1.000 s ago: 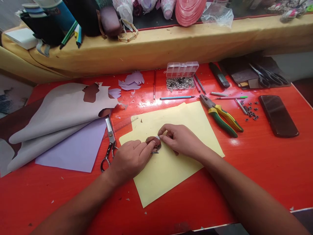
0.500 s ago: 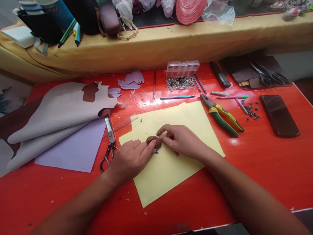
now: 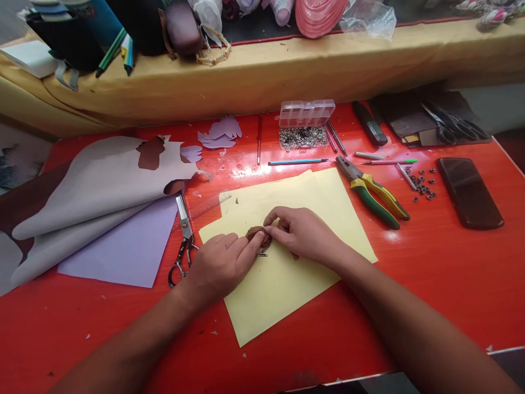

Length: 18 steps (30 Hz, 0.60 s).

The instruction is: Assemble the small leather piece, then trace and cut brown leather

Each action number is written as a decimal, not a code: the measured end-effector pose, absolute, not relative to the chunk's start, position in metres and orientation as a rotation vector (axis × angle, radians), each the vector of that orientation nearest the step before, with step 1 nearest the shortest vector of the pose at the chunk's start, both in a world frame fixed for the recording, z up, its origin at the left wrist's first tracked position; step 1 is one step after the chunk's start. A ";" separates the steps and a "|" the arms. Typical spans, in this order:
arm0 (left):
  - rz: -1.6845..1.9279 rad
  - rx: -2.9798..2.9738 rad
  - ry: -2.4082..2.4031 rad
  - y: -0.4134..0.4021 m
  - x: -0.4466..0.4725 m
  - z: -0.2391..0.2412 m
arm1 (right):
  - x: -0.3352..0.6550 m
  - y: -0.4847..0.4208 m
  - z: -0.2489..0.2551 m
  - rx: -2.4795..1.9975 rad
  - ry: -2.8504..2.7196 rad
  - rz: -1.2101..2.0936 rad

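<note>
Over the yellow paper (image 3: 287, 295), my left hand (image 3: 225, 262) grips a small brown leather piece (image 3: 256, 232), its thumb pressed on top. My right hand (image 3: 305, 235) meets the piece's right edge with thumb and index finger pinched together. Whatever lies between those fingertips is too small to make out. A thin dark metal rod (image 3: 261, 255) pokes out below my left thumb; its other end is hidden by the hand. Left of my left hand lie the scissors (image 3: 185, 235), partly behind the wrist.
Pliers (image 3: 375, 194) with green and yellow handles lie right of the paper, near loose eyelets (image 3: 424, 185) and a phone (image 3: 470, 192). An open clear box (image 3: 303, 137) of metal rings stands behind. Cut leather (image 3: 102, 186) covers purple paper (image 3: 135, 251) at left.
My right thumb and index finger have closed together at the leather piece's edge. The piece has tilted slightly under my left thumb; my left hand is almost still.
</note>
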<state>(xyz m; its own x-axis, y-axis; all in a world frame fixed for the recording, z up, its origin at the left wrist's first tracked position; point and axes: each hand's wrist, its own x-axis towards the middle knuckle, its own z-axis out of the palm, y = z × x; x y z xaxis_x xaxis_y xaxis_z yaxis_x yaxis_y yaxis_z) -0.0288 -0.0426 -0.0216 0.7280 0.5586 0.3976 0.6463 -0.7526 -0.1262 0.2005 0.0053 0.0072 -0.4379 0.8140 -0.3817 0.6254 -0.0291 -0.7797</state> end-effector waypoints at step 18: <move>-0.501 -2.702 -0.921 -0.042 -0.029 -0.023 | 0.201 0.005 0.007 -1.559 -2.047 1.467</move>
